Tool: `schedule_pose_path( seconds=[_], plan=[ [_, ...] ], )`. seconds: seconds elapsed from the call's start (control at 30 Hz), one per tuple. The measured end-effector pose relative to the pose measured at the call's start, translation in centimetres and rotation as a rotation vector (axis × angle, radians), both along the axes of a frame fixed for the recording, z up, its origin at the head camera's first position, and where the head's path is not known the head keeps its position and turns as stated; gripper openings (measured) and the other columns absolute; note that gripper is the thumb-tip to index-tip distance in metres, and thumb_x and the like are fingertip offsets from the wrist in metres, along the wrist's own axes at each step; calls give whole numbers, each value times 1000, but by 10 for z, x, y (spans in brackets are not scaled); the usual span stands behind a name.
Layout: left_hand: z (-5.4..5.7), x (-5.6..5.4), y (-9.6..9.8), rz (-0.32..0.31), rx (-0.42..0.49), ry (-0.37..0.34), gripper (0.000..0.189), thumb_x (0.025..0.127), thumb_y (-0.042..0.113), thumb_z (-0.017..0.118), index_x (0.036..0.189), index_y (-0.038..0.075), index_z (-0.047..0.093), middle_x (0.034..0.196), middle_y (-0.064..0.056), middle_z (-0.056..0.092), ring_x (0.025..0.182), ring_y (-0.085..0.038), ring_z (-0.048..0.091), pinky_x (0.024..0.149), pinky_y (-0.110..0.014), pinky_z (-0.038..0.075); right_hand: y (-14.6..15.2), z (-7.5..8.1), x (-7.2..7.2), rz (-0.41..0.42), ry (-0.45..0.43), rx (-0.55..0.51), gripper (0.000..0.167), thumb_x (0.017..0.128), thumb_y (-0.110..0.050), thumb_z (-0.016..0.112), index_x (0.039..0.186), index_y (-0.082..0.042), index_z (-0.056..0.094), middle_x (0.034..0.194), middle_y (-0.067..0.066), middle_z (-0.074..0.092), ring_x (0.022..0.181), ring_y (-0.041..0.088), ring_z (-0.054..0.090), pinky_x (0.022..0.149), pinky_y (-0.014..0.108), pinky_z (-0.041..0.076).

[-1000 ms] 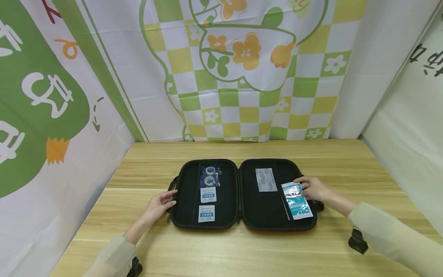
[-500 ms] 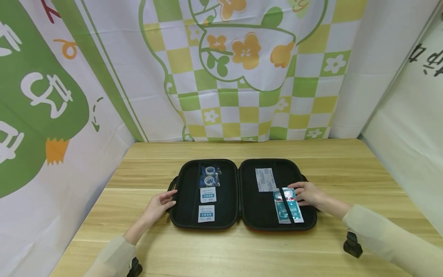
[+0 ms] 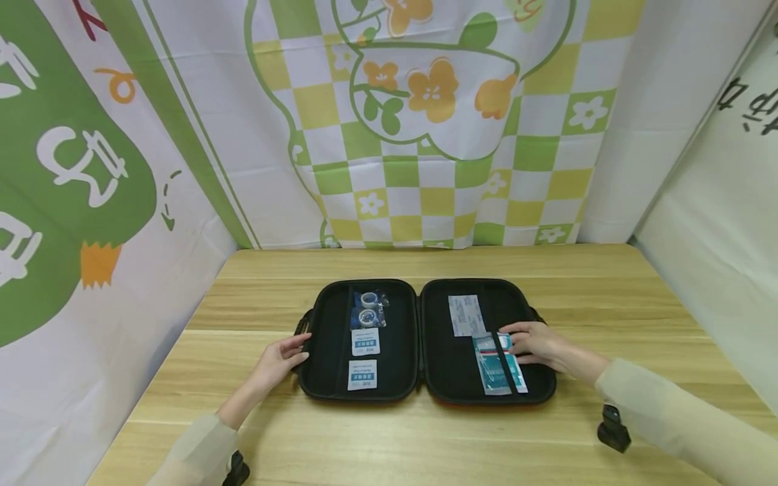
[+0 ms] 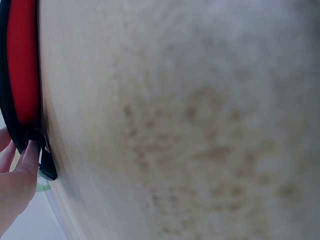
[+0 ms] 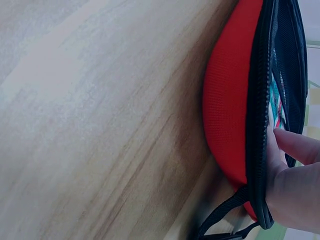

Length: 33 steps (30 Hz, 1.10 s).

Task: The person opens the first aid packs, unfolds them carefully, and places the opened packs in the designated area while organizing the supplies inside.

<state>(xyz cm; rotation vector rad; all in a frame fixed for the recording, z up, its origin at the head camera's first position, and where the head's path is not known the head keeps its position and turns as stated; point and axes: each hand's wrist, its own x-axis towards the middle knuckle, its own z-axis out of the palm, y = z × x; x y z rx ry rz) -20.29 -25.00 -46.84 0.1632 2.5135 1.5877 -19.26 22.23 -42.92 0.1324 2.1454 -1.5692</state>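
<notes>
A black-lined, red-shelled zip case (image 3: 395,378) lies spread open on the table. My left hand (image 3: 278,361) holds its left rim beside the handle; in the left wrist view the fingers (image 4: 30,157) are at the handle's base. Inside the right half, my right hand (image 3: 537,344) pinches the right edge of a teal-and-white foil packet (image 3: 488,371). A black elastic strap (image 3: 503,364) crosses over that packet. From the right wrist, the thumb and a finger meet at the packet (image 5: 274,100), whose far part is hidden behind the rim.
A white paper packet (image 3: 467,315) lies above the teal one. In the left half, two bagged tape rolls (image 3: 368,309) and two alcohol pad sachets (image 3: 362,374) sit in a column along a strap. Printed curtains (image 3: 425,202) hang behind the wooden table (image 3: 389,445).
My right hand has moved left with the teal packet, sliding it from the case's right side to beneath the elastic strap. The left hand stays at the left rim.
</notes>
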Motion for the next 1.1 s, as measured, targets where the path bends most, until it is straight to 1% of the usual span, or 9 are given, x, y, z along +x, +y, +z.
schedule_pose_path(
  seconds=[0.1,0.23,0.33,0.4,0.63,0.77,1.03,1.1],
  plan=[
    [1,0,0,-3,0,-2,41,85,3,55,125,-4,46,131,-25,39,115,-37,43,89,-38,42,-3,0,-1,-21,1,-17,50,79,12,51,125,14,34,108,22,56,78,14,59,68,33,52],
    [2,1,0,-8,-3,-9,42,86,3,55,126,-3,46,131,-25,39,115,-37,43,90,-37,42,-7,-1,0,-3,-3,-37,50,79,13,48,126,16,29,106,22,57,78,14,58,69,34,52],
    [3,1,1,-2,1,-13,42,85,3,55,126,-3,46,131,-25,39,115,-37,43,90,-38,42,-9,-3,0,13,-6,-34,50,81,12,45,127,17,25,110,25,55,80,13,57,70,34,51],
    [3,1,1,-4,1,-12,42,85,2,55,126,-3,46,131,-25,39,115,-37,43,90,-39,42,-11,-4,-1,7,-7,-26,49,82,12,44,127,17,25,112,27,53,81,13,57,70,34,51],
    [1,1,0,0,-3,-14,42,85,3,55,126,-2,46,131,-24,39,116,-37,43,91,-40,41,-17,-7,-4,-12,-42,19,53,80,12,46,129,14,25,124,30,42,82,13,55,69,33,50],
    [1,1,1,3,-2,-13,42,85,5,56,126,-1,47,131,-24,39,116,-36,42,91,-40,41,-20,-8,-4,-18,-48,28,54,80,10,46,129,13,25,127,30,40,81,12,54,67,31,50],
    [1,1,0,2,-6,-9,42,85,4,55,126,-1,46,131,-24,39,116,-36,42,91,-40,41,-25,-12,-5,-13,-43,-63,56,77,13,47,129,13,25,117,24,51,75,10,56,63,29,49],
    [0,1,0,4,-5,-7,42,85,4,56,126,-1,47,131,-24,40,116,-36,43,91,-40,41,-25,-13,-6,-3,-39,-60,56,77,12,47,129,13,25,120,25,49,75,10,55,62,27,49]
  ],
)
